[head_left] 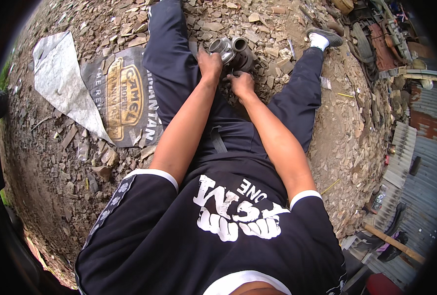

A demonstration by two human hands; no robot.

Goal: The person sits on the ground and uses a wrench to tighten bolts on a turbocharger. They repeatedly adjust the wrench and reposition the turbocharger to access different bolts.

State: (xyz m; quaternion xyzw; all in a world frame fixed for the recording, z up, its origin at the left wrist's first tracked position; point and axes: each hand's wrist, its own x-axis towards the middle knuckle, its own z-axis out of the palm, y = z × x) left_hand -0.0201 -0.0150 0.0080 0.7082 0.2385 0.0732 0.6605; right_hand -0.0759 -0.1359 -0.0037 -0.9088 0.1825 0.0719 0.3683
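Note:
A metal part lies on the stony ground between my outstretched legs, with a silvery round opening (220,45) on the left and a second, darker tubular body (246,60) beside it. My left hand (209,66) has its fingers curled round the silvery side. My right hand (242,84) is closed just below the dark body, its fingertips pinched on something too small to make out. The underside of the part is hidden.
A printed dark sheet (95,78) with a crumpled pale layer (61,73) lies left of my left leg. Scrap car parts (373,29) are piled at the upper right. Corrugated metal sheets (420,162) and a bamboo pole (393,241) line the right side.

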